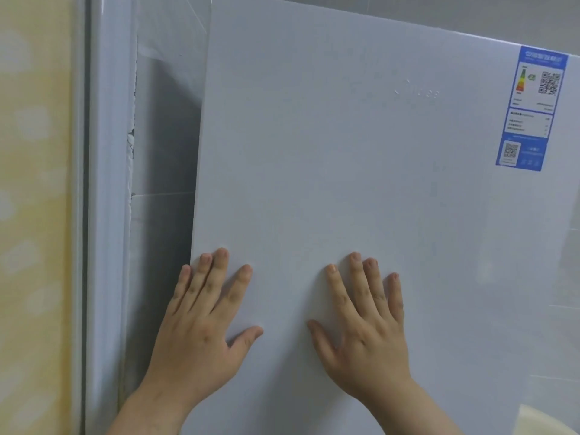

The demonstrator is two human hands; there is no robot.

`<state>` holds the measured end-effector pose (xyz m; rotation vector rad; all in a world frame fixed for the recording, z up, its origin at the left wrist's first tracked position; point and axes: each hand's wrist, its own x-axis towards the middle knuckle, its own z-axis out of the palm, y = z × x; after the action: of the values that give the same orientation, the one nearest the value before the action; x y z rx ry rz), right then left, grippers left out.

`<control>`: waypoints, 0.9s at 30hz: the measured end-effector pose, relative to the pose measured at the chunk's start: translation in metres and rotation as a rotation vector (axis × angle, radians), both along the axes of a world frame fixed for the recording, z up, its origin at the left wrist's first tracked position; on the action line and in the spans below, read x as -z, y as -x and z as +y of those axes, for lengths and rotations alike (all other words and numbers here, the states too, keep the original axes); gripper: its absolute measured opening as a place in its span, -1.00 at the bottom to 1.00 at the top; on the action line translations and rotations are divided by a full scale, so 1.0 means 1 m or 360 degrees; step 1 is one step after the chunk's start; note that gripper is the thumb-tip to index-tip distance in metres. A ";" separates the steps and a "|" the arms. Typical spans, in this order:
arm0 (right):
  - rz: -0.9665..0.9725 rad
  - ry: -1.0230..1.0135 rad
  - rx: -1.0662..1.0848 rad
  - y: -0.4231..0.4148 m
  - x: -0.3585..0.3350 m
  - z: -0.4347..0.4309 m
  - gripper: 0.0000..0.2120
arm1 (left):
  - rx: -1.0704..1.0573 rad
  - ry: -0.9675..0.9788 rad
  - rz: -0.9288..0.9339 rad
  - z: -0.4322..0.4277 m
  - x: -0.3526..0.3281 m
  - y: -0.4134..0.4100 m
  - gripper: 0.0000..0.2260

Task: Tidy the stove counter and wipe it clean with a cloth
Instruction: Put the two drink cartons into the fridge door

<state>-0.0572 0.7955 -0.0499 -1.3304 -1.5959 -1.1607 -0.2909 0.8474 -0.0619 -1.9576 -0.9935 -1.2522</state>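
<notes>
The white refrigerator door (345, 183) filled the view from the centre out to 3 o'clock. It was a flat, smooth panel with a faint sheen and a straight, sharp left edge. A raised maker's logo (417, 92), too faint to read, sat at 1 o'clock. A blue-bordered energy label (532, 108) with a coloured rating scale and 2 QR codes was stuck on at 2 o'clock.

Both hands lay palm-down on the door. The left hand (201, 337) was at 7 o'clock, its 4 fingers straight and slightly fanned. Its little finger lay on the door's left edge and its thumb pointed toward 3 o'clock. The right hand (364, 337) was at 5 o'clock with its fingers straight. The middle and ring fingers were close together, the index and little fingers splayed, and the thumb pointed toward 9 o'clock. The hands were apart.

Glossy grey wall tiles (163, 146) showed in the gap left of the door, toward 10 o'clock. A rounded white frame (105, 215) stood upright beside them. A pale yellow surface with soft white blotches (31, 215) was at 9 o'clock. A cream curved object (546, 422) sat low in the right corner, too cropped to name.

Where the stove counter and the cloth lay could not be told.
</notes>
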 end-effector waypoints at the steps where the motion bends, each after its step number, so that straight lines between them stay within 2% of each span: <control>1: 0.0004 -0.0001 -0.0003 0.000 0.000 0.000 -0.27 | 0.0007 0.0002 -0.0002 0.001 0.000 0.000 -0.31; 10: 0.0033 0.0058 -0.0090 -0.002 -0.003 -0.003 -0.30 | 0.0143 0.0113 -0.0151 -0.008 -0.006 -0.006 -0.34; 13: 0.0034 0.0152 -0.0185 -0.008 -0.007 -0.015 -0.41 | 0.0212 0.0064 -0.0279 -0.024 -0.009 -0.022 -0.53; 16: 0.0126 0.0355 -0.0342 -0.026 -0.002 -0.041 -0.51 | 0.0589 0.0048 -0.0198 -0.036 0.000 -0.048 -0.71; 18: 0.0296 0.0536 -0.0325 -0.041 0.010 -0.066 -0.56 | 0.0937 0.0202 -0.0075 -0.042 0.009 -0.068 -0.75; 20: 0.0491 0.0675 -0.0201 -0.059 0.024 -0.092 -0.61 | 0.1191 0.0415 -0.0019 -0.046 0.018 -0.090 -0.69; 22: 0.0620 0.0722 -0.0055 -0.081 0.039 -0.120 -0.64 | 0.1297 0.0626 0.0037 -0.051 0.026 -0.113 -0.64; 27: 0.0956 0.0751 0.0296 -0.135 0.059 -0.202 -0.65 | 0.1447 0.0982 0.0180 -0.070 0.039 -0.177 -0.70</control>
<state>0.0779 0.5935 -0.1090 -1.9381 -1.3455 -0.4033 -0.1137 0.7778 -0.1009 -3.1323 -0.4234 -1.3276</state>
